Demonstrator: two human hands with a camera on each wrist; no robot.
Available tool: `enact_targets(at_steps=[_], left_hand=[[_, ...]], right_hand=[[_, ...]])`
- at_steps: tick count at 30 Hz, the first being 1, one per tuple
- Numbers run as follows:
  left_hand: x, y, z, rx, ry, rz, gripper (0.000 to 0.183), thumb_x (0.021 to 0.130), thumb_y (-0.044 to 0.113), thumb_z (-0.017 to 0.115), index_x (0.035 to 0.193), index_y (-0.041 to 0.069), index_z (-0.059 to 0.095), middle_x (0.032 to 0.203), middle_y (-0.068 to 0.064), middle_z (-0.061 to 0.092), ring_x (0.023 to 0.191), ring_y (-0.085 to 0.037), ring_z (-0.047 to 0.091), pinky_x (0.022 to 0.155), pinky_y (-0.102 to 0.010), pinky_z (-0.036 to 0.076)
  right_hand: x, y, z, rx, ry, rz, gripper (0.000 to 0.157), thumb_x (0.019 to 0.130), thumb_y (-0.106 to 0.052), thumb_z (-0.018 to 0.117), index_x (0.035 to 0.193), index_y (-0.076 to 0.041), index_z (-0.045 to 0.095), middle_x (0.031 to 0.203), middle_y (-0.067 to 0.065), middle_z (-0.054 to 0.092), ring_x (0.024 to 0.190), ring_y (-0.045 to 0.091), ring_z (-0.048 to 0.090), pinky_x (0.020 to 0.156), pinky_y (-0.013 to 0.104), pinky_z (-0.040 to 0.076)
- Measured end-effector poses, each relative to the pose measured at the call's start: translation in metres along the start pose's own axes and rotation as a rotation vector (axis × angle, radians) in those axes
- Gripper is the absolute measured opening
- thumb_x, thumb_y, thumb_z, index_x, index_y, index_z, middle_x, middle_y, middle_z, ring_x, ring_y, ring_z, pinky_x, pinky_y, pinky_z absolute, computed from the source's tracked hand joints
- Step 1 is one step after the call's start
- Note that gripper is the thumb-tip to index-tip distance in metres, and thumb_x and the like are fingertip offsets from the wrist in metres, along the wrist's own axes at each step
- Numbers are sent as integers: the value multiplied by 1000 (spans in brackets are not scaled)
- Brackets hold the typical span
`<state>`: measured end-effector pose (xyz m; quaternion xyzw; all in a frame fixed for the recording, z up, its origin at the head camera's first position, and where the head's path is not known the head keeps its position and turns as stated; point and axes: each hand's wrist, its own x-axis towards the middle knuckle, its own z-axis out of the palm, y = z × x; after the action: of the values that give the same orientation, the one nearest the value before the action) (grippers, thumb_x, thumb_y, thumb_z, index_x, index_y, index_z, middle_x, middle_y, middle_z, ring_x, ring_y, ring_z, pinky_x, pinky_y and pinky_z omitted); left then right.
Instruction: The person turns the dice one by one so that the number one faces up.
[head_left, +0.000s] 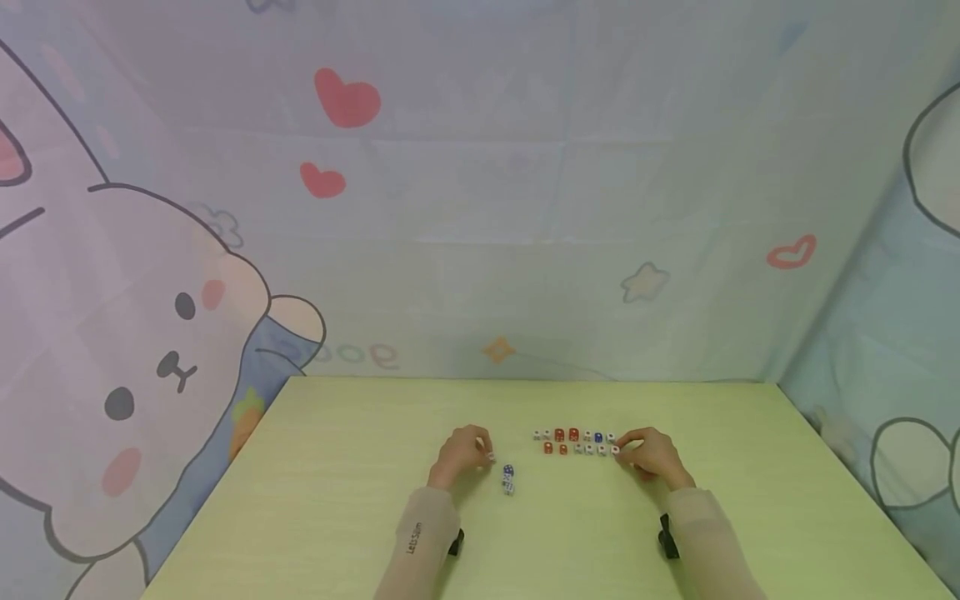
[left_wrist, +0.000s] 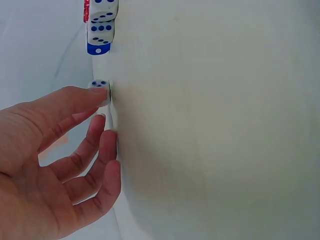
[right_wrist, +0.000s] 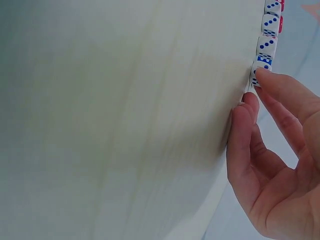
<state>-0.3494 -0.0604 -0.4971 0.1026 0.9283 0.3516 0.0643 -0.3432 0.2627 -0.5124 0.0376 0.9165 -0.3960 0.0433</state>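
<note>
In the head view, my left hand (head_left: 463, 450) pinches a white die (head_left: 491, 457) between thumb and fingertips, just above or on the table. The left wrist view shows blue pips on that die (left_wrist: 100, 83), partly covered by the thumb. My right hand (head_left: 654, 454) holds the white die (head_left: 615, 450) at the right end of the nearer of two dice rows. In the right wrist view, its thumb and index finger grip this die (right_wrist: 254, 79), close against the neighbouring dice. Between the hands stands a short column of dice, a blue die (head_left: 508, 470) and white dice (head_left: 508, 489).
Two rows of small dice lie side by side, with red dice (head_left: 573, 434), a blue die (head_left: 598, 437) and several white ones. The pale yellow-green table (head_left: 337, 467) ends at a printed cloth backdrop (head_left: 480, 208) behind and at both sides.
</note>
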Motion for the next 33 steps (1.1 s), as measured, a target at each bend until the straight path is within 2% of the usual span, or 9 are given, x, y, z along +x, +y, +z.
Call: enact_targets(at_steps=[12,16,21,24,33], left_hand=[[2,-2,3,11,10,19,17,66,6,74,78,6,63,79,-7,63,66,-16,52,56,-28,40],[2,-3,3,-9,-11,24,18,68,5,72,85,6,65,80,-8,63,64,-17,54,55,-28,41],[1,-4,2,-19,-43,38,23,71,0,69,92,8,67,89,-12,65,74,-20,59,63,-32,47],[1,-5,2,-18,-51,42,20,72,1,69,90,9,68,90,-13,66,78,-22,59,66,-34,48],[2,-5,2,-37,-34,57,13,71,3,70,83,6,67,81,-10,65,71,-17,55,63,-30,44]], right_hand=[[-2,-2,-3,2,-12,4,22,76,-16,67,95,-6,67,46,0,50,39,9,39,43,26,42],[-2,-2,-3,11,-6,6,22,75,-16,67,95,-6,67,44,0,47,38,8,38,43,25,42],[0,2,0,13,-3,3,21,75,-15,68,94,-7,67,45,-1,48,39,8,39,43,25,42],[1,3,1,15,-4,8,21,75,-15,68,94,-7,67,45,-1,49,39,8,39,43,24,42],[-1,1,1,24,-4,11,22,75,-15,68,95,-6,67,46,-1,49,39,7,39,42,24,42]])
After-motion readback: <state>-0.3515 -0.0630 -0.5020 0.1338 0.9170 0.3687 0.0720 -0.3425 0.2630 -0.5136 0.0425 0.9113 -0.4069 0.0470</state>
